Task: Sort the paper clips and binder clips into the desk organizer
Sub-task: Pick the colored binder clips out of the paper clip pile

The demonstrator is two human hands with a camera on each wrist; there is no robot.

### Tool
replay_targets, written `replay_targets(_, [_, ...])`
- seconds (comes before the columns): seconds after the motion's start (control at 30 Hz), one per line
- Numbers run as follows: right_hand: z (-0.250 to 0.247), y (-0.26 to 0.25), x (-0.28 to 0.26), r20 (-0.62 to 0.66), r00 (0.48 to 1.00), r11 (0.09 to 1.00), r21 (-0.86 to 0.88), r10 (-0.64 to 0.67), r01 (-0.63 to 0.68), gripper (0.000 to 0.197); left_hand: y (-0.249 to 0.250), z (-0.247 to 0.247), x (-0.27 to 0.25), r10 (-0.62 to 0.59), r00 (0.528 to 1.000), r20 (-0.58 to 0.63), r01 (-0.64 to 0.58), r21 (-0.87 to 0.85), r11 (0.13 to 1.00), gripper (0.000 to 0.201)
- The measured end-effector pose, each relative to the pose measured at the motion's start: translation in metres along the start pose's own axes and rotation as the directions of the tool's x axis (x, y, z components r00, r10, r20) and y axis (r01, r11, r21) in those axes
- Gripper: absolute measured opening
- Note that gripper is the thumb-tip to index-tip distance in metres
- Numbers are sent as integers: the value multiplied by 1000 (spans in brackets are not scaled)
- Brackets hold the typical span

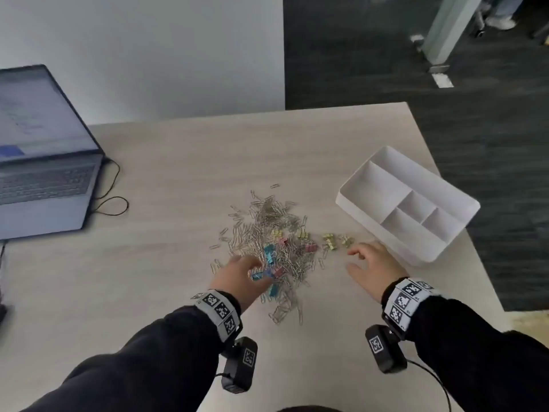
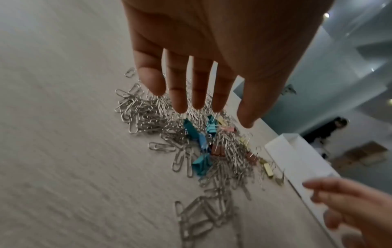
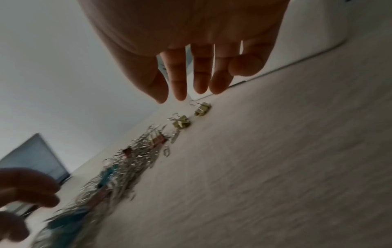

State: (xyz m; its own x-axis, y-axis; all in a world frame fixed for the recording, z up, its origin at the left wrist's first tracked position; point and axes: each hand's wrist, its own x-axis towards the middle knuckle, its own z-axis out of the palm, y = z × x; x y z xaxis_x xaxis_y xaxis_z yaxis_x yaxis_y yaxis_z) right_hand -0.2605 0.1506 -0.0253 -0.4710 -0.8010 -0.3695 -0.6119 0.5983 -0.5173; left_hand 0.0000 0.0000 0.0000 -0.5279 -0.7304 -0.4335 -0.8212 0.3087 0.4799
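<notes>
A pale wooden tabletop point(image 1: 166, 179) seen from above. At its centre lies a heap of silver paper clips point(image 1: 267, 230) with blue, pink and yellow binder clips point(image 1: 269, 253) tangled through it. A white desk organizer point(image 1: 350, 200) with four compartments, all empty, sits at about 2 o'clock from the heap, so sorting has not started.

Likely trouble: the paper clips are hooked into one another and into the wire handles of the binder clips, so lifting one binder clip could drag a string of paper clips along and put them in the wrong compartment. A quick sweep could also scatter loose clips toward the tabletop edge.

The left hand point(image 1: 237, 278) hovers over the heap at its 7 o'clock side, fingers spread and straight, holding nothing; whether the fingertips touch the clips cannot be told. The right hand point(image 1: 371, 266) is at 4 o'clock from the heap, just beside the organizer, fingers loosely spread, empty, above a few gold binder clips point(image 3: 202, 108) that lie apart from the heap.

An open laptop point(image 1: 44, 162) stands at 9 o'clock.
</notes>
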Motion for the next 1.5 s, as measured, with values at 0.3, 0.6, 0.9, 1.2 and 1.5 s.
replay_targets(0.3, [17,-25,41,-69,995,997,-11,73,-74,56,-6,19,18,158,981,116,-184,261,948,41])
replay_targets(0.6, [20,-21,51,-93,993,995,-63,69,-75,15,-27,1,35,201,972,126,-210,70,975,8])
replay_targets(0.9, [2,-32,23,-206,971,993,-10,117,-121,28,-39,-23,41,-167,963,213,262,-581,770,3])
replay_targets(1.2, [26,-145,18,359,895,961,182,-264,210,64,-28,-29,38,-140,925,354,375,-780,501,5])
replay_targets(1.5, [25,-134,18,310,947,845,525,-82,-99,27,-9,-27,37,-82,910,406,398,-802,446,8])
